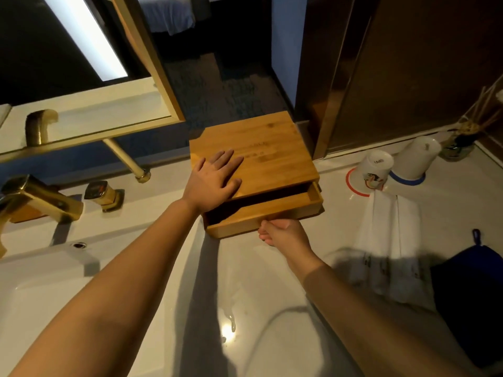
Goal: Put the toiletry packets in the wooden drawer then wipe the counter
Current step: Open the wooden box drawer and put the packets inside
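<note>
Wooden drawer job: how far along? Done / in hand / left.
Done: nothing visibly. In hand: left hand flat on the wooden box, right hand gripping the drawer front, drawer partly open; its inside is dark. Left: white packets lie on the counter beside it; the blue cloth sits unused, so wiping is pending.

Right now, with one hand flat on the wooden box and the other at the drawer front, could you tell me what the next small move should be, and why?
Probably draw the drawer further out. It shows only a narrow dark gap, the left hand braces the box lid, the right hand grips the drawer's front edge, and the white packets lie on the counter.
</note>
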